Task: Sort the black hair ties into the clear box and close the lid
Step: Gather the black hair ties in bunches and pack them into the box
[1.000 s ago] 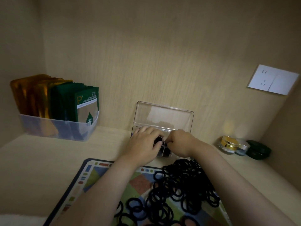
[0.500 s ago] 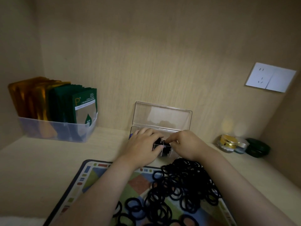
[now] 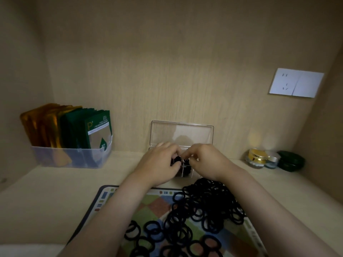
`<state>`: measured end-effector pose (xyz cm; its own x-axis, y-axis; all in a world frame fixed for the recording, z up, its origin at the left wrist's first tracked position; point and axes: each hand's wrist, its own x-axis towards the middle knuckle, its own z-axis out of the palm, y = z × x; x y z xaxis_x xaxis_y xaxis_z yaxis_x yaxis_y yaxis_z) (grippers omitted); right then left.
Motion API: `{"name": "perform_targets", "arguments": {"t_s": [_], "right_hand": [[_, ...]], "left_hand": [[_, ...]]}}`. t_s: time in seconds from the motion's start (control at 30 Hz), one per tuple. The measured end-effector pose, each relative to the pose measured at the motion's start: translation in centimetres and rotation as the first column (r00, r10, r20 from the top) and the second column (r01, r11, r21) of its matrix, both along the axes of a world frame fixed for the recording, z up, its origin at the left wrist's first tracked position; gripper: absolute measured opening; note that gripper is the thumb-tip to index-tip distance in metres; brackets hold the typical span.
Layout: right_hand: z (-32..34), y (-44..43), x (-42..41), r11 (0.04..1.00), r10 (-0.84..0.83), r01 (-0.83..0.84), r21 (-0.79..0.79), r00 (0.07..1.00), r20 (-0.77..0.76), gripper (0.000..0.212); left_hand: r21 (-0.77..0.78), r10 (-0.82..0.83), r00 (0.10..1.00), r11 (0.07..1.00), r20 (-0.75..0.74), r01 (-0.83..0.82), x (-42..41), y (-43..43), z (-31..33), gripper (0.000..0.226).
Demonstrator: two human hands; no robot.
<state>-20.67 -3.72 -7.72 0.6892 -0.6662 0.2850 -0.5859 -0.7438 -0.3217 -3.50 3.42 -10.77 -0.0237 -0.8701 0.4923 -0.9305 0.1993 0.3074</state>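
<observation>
— Which step was in hand there?

— Filling, I'd judge. The small clear plastic box (image 3: 184, 173) sat at the back edge of the pale wooden counter (image 3: 46, 197), about midway along. Its flat clear lid (image 3: 181, 133) stood upright against the wall behind. Both hands were over the open tray.

— Holding what?

— The left hand (image 3: 159, 164) had fingers and thumb curled round a small dark bunch of ties (image 3: 177, 160) right at the tray. The right hand (image 3: 206, 162) had its fingertips drawn narrowly together beside that bunch. Whether they really nipped a tie, I couldn't tell.

— And the other ties?

— A big loose heap of black elastic hair ties (image 3: 209, 203) lay on the chequered colourful mat (image 3: 156, 206) at the counter's front edge. It was mostly on the mat's right half, its far end just beside the box. More rings lay scattered toward the front edge.

— How did they look?

— Thin, soft, matte loops, all alike, tangled over one another. I'd expect them to snag and come up in clumps.

— So the next move?

— Tuck this bunch down flat into its compartment, let go, then reach for the heap. Far more lay outside than in, so the lid was a long way from closing. The tray seemed divided by thin walls, and ties riding over those would likely stop the lid seating.
</observation>
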Motion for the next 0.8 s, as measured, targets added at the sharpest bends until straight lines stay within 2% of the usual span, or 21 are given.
{"name": "perform_targets", "arguments": {"t_s": [0.1,0.23,0.33,0.5,0.6,0.67,0.8], "right_hand": [[0.3,1.9,0.1,0.995,0.074,-0.073,0.065,0.997,-0.012,0.025],[-0.6,4.8,0.9,0.955,0.233,-0.213,0.205,0.969,-0.080,0.014],[-1.5,6.6,1.9,0.936,0.298,-0.264,0.235,0.947,-0.123,0.014],[-2.6,9.5,3.5,0.921,0.357,-0.308,0.240,0.912,-0.201,0.023],[-3.2,10.4,4.2,0.931,0.356,-0.306,0.200,0.883,-0.305,0.028],[-3.4,10.7,4.3,0.933,0.349,-0.299,0.202,0.889,-0.297,0.019],[-3.5,10.9,4.1,0.936,0.336,-0.284,0.210,0.900,-0.278,0.007]], "left_hand": [[0.189,-0.003,1.000,0.982,-0.001,0.003,0.1,2.2,1.6,0.004],[0.415,0.027,0.999,0.910,-0.043,-0.007,1.0,6.0,1.6,0.009],[0.518,0.058,0.997,0.855,-0.054,-0.022,2.0,8.7,0.7,0.017],[0.563,0.122,0.989,0.825,-0.088,-0.052,3.9,12.2,-0.7,0.024],[0.559,0.085,0.995,0.828,-0.055,-0.040,4.2,13.7,-1.4,0.020],[0.535,0.044,0.999,0.844,-0.006,-0.034,4.1,14.3,-1.6,0.020],[0.489,0.024,0.999,0.872,-0.029,-0.007,3.8,14.5,-2.1,0.011]]}}
